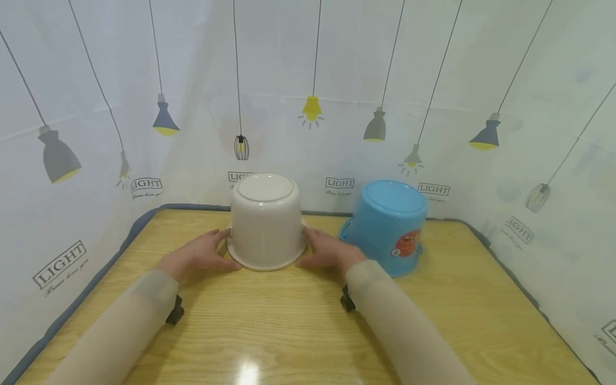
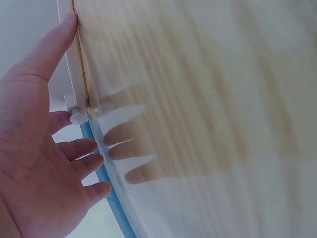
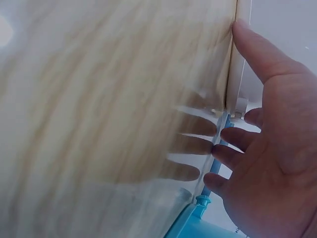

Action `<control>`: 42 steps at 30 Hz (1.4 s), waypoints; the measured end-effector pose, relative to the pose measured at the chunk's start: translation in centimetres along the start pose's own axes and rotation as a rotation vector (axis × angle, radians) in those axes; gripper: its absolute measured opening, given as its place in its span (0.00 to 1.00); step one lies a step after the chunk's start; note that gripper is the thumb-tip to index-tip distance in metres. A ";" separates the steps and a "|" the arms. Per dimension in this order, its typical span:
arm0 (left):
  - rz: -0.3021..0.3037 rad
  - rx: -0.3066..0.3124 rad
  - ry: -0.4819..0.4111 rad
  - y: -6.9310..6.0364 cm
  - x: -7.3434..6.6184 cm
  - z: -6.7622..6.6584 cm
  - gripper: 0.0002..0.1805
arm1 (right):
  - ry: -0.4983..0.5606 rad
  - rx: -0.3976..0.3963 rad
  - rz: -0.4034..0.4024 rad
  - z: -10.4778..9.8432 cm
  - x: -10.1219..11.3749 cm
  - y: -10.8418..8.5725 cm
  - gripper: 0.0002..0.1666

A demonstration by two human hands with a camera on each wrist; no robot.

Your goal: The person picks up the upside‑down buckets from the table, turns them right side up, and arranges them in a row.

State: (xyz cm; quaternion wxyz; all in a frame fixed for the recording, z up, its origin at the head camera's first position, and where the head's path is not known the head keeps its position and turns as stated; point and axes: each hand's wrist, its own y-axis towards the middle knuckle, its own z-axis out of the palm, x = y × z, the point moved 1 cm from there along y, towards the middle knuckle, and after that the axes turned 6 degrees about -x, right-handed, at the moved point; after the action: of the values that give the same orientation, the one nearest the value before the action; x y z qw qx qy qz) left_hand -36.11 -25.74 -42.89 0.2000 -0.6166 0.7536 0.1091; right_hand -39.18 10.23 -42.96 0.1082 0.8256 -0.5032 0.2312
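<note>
An upside-down white bucket (image 1: pixel 264 235) stands on the wooden table near its back edge, mouth down. My left hand (image 1: pixel 202 254) is at its left side and my right hand (image 1: pixel 332 250) at its right side. In the left wrist view the left thumb touches the bucket's rim (image 2: pixel 73 74), and the other fingers lie spread and relaxed near a small white handle knob (image 2: pixel 78 117). The right wrist view shows the same on the other side, with the thumb against the rim (image 3: pixel 239 54). The far side of the bucket is hidden.
To the right, close behind my right hand, a blue bucket (image 1: pixel 372 230) with a red sticker stands upside down, its handle hanging at the sides. White sheeting (image 1: pixel 289 64) printed with lamps rises around the table (image 1: pixel 260 326), which has blue edging (image 1: pixel 62 315).
</note>
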 end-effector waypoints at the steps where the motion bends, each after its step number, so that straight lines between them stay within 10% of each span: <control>1: 0.010 -0.001 -0.012 0.1 0.0 0.0 0.73 | 0.009 0.000 -0.011 0.0 0.0 0.1 0.69; 42: 0.043 -0.093 -0.217 -0.1 1.6 -0.2 0.69 | 0.260 -0.102 0.044 0.4 -0.5 0.5 0.62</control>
State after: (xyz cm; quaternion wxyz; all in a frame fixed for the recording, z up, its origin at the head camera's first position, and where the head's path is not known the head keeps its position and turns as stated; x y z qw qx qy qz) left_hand -36.35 -27.29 -43.36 0.2489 -0.5937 0.7346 0.2144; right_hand -39.65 10.22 -43.58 0.2094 0.7710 -0.5139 0.3125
